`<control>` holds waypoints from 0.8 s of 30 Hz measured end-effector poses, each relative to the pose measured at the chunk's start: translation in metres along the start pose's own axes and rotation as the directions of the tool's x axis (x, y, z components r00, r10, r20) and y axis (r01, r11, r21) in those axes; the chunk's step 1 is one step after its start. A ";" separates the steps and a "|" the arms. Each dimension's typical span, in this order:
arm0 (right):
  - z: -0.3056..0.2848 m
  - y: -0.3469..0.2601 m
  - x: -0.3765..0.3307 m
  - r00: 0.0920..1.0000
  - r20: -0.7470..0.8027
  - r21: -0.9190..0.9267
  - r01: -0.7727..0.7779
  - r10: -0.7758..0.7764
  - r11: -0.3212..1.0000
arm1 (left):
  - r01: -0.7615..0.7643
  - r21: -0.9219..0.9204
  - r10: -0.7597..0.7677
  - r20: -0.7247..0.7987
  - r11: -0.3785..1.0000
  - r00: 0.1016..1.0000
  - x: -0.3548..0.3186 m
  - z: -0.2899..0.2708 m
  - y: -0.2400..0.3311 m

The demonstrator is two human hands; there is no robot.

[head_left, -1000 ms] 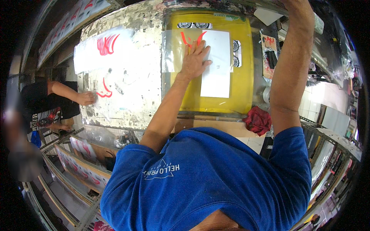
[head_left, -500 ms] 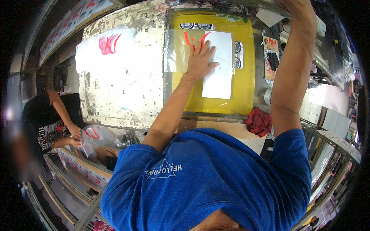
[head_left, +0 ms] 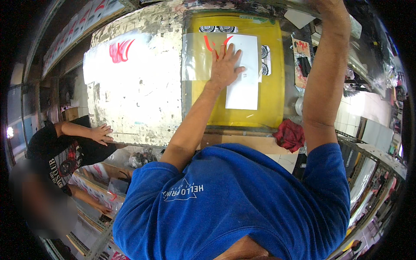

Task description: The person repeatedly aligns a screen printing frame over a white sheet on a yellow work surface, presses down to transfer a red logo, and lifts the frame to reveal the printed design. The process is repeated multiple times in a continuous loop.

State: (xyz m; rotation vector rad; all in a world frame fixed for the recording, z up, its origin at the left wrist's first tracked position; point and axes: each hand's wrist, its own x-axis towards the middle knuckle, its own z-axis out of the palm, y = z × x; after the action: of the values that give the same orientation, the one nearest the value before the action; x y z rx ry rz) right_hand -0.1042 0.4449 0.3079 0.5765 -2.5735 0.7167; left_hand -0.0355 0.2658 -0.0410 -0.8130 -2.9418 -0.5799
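My left hand [head_left: 225, 69] lies flat with fingers spread, pressing on a clear plastic sheet [head_left: 195, 63] that has red brush-like strokes. Its fingertips rest beside those strokes, partly over a tall white paper [head_left: 242, 95]. Beneath both is a flat yellow panel [head_left: 272, 102], with black-and-white printed pieces [head_left: 265, 60] at its right side and upper edge. My right hand [head_left: 328, 8] reaches far up to the top edge of the view, near a dark frame bar. Its fingers are out of sight or too dim to read.
Left of the panel lies a stained white board [head_left: 138, 108] with a red-stroked sheet [head_left: 97, 63] on it. A crumpled dark red cloth [head_left: 290, 136] sits at the near right corner. At left stands a co-worker, one hand [head_left: 101, 134] on the board's edge, beside metal racks [head_left: 93, 242].
The co-worker has let go of a clear sheet with red marks, put one hand on the board's edge and lowered the other to the rack. My hands stay almost in place.
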 end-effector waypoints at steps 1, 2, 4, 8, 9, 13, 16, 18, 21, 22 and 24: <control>0.002 -0.001 -0.002 1.000 0.000 -0.001 -0.012 0.012 1.000 | -0.012 0.010 0.013 -0.067 1.000 0.998 0.001 -0.005 0.002; 0.002 -0.004 -0.004 1.000 0.000 0.000 -0.022 0.022 1.000 | -0.022 0.022 0.025 -0.135 1.000 0.991 0.001 -0.010 0.004; -0.007 -0.018 -0.013 0.985 0.108 -0.020 -0.130 0.132 0.991 | -0.043 -0.181 -0.015 -0.307 0.982 0.952 0.002 -0.029 0.011; 0.006 -0.030 -0.048 0.996 0.039 -0.110 -0.076 0.081 0.991 | -0.127 -0.734 -0.406 -0.501 0.667 0.764 -0.021 -0.104 0.025; 0.016 -0.025 -0.063 0.999 -0.008 -0.142 -0.037 0.036 0.989 | -0.272 -0.848 -0.483 -0.492 0.455 0.725 -0.026 -0.113 0.027; 0.068 -0.022 -0.137 0.997 -0.029 -0.181 0.064 -0.071 0.981 | -0.143 -0.976 -0.696 -0.218 0.166 0.685 -0.075 -0.151 0.028; 0.093 -0.028 -0.166 0.997 0.058 -0.080 -0.041 0.046 0.996 | 0.082 -0.977 -0.630 -0.061 0.196 0.774 -0.126 -0.107 0.006; 0.114 -0.020 -0.186 0.990 0.098 0.010 -0.098 0.097 0.995 | 0.113 -0.944 -0.609 -0.105 0.309 0.787 -0.155 -0.058 -0.016; 0.158 0.004 -0.219 0.966 0.217 0.047 -0.154 0.140 0.987 | 0.157 -0.677 -0.495 -0.341 0.719 0.800 -0.164 -0.036 -0.021; 0.168 0.007 -0.228 0.939 0.303 0.010 -0.171 0.159 0.985 | 0.157 -0.540 -0.420 -0.409 0.827 0.810 -0.166 -0.034 -0.021; 0.183 0.007 -0.237 0.903 0.390 -0.103 -0.152 0.180 0.983 | 0.216 -0.425 -0.404 -0.422 0.879 0.811 -0.170 -0.028 -0.025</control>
State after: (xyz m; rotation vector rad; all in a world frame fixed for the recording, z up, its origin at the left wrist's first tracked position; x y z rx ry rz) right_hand 0.0401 0.4136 0.0474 0.5292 -3.0446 0.6094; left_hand 0.0972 0.1530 -0.0456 -0.1188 -2.5102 -1.1762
